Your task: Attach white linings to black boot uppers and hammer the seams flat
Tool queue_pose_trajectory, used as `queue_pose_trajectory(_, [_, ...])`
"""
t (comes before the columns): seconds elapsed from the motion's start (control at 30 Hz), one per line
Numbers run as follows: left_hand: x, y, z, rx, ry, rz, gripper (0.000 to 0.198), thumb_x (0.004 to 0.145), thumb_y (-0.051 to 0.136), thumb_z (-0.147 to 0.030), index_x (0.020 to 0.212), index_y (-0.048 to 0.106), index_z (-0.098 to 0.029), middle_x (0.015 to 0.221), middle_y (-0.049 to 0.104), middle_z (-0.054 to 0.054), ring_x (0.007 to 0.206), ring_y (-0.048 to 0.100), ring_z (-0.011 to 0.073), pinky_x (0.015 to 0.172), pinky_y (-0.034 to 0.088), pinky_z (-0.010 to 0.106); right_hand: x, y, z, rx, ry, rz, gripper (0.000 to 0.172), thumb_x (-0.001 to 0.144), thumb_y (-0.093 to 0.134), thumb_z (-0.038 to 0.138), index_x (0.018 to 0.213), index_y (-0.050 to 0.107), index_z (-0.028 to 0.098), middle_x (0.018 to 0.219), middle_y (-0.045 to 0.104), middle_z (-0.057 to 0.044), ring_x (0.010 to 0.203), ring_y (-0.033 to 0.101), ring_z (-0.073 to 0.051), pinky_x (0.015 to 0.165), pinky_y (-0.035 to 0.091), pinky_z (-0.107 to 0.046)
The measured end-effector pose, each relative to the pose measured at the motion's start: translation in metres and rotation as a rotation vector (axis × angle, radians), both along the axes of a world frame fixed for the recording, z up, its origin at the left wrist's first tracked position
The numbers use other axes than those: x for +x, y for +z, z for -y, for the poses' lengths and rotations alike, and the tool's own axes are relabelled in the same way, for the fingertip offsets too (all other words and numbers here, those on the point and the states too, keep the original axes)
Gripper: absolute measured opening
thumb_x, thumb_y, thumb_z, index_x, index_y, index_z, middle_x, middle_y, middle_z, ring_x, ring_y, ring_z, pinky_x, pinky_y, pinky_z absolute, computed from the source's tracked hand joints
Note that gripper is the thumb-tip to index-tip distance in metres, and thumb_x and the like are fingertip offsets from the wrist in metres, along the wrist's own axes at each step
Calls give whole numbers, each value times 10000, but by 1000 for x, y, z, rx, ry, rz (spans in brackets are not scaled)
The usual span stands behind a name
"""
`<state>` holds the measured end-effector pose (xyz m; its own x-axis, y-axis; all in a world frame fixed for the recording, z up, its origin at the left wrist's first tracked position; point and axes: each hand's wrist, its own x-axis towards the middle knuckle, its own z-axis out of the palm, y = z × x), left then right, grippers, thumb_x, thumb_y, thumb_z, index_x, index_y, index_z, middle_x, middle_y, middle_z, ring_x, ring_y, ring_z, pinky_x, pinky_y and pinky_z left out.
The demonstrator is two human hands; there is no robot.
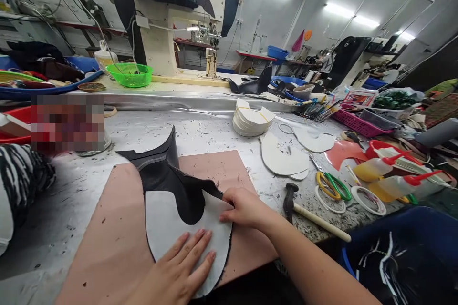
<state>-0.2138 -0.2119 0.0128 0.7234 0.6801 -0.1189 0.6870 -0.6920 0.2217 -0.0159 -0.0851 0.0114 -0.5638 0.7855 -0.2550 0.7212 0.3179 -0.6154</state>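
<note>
A black leather piece (157,174), its far end bent upward, lies on a pinkish-brown mat (103,228). Over its near part sits a white U-shaped lining (161,214), with a black edge showing around it. My left hand (179,267) rests flat on the lining, its fingers stretched and slightly apart. At the piece's right edge, my right hand (246,207) is closed, thumb on the lining and fingers curled at the black edge. The underside of that grip is hidden. A hammer (289,200) with a pale wooden handle lies to the right of my right hand.
White cut pieces (252,119) are stacked behind, with loose ones (282,155) nearby. Scissors (331,183), tape rolls (368,200) and red-tipped bottles (379,167) stand or lie at right. A sewing machine (157,33) rises at the back; a blue bin (411,248) is at lower right.
</note>
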Motion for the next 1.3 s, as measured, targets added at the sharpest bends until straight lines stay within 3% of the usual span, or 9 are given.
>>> queue_pose_trajectory(0.13, [19, -10, -15, 188, -18, 77, 647, 755, 423, -719, 1005, 623, -157, 1339, 460, 170, 1219, 445, 319, 982, 407, 425, 0, 2, 0, 25, 5, -32, 201, 601, 733, 144, 659, 546, 184, 652, 527, 44, 630, 470, -129, 518, 280, -223])
queue_pose_trajectory(0.3, [38, -34, -26, 466, 94, 230, 139, 827, 471, -122, 767, 588, -167, 926, 663, 77, 913, 616, 197, 826, 490, 297, -5, 3, 0, 38, -30, -92, 351, 673, 669, 140, 1003, 582, 217, 875, 628, 6, 783, 562, -160, 639, 387, -238])
queue_pose_trajectory(0.47, [35, -37, -28, 723, 350, 219, 311, 880, 386, -294, 969, 632, -125, 1050, 655, 121, 1083, 539, 269, 1003, 295, 425, -7, -4, 4, 92, -77, -131, 240, 705, 647, 139, 935, 606, 197, 896, 655, -20, 834, 588, -181, 689, 418, -253])
queue_pose_trajectory(0.6, [32, -39, -29, 725, 421, 125, 508, 855, 394, -458, 1165, 575, -99, 1224, 576, 158, 1153, 497, 276, 1044, 187, 432, -6, -11, 13, 146, -115, -169, 300, 749, 579, 116, 1039, 564, 191, 930, 656, -32, 860, 595, -185, 732, 429, -265])
queue_pose_trajectory(0.77, [26, -46, -30, 641, 384, -12, 572, 838, 415, -453, 1313, 449, -137, 1311, 507, 129, 1158, 486, 287, 925, 277, 408, -8, -23, 25, 317, -123, -146, 412, 773, 492, 94, 1180, 490, 159, 1015, 644, -73, 893, 600, -205, 767, 448, -295])
queue_pose_trajectory(0.93, [27, -38, -37, 588, 382, -43, 548, 816, 435, -447, 1253, 520, -127, 1275, 543, 109, 1076, 519, 287, 859, 321, 420, -14, -34, 36, 652, -80, 75, 404, 800, 450, 92, 1192, 528, 154, 1006, 637, -109, 830, 587, -242, 691, 468, -339])
queue_pose_trajectory(1.07, [33, -26, -57, 555, 387, -74, 396, 826, 437, -275, 1157, 603, -134, 1169, 624, 94, 880, 561, 248, 734, 383, 378, -16, -40, 40, 876, 25, 82, 404, 803, 455, 73, 1191, 553, 120, 1131, 603, -133, 984, 529, -268, 835, 429, -395])
queue_pose_trajectory(1.2, [34, -28, -67, 578, 408, -57, 382, 840, 409, -206, 1157, 601, -113, 1184, 614, 101, 907, 554, 244, 753, 395, 374, -10, -41, 49, 764, 65, 123, 410, 906, 415, 218, 1294, 476, 101, 1239, 562, -122, 1104, 491, -267, 931, 382, -428])
queue_pose_trajectory(1.3, [24, -33, -51, 626, 329, -29, 441, 871, 401, -332, 1237, 535, -126, 1282, 544, 80, 1106, 492, 256, 917, 343, 392, 1, -35, 57, 605, 144, 132, 597, 923, 384, 458, 1396, 319, 99, 1427, 327, -147, 1300, 294, -291, 1051, 243, -488])
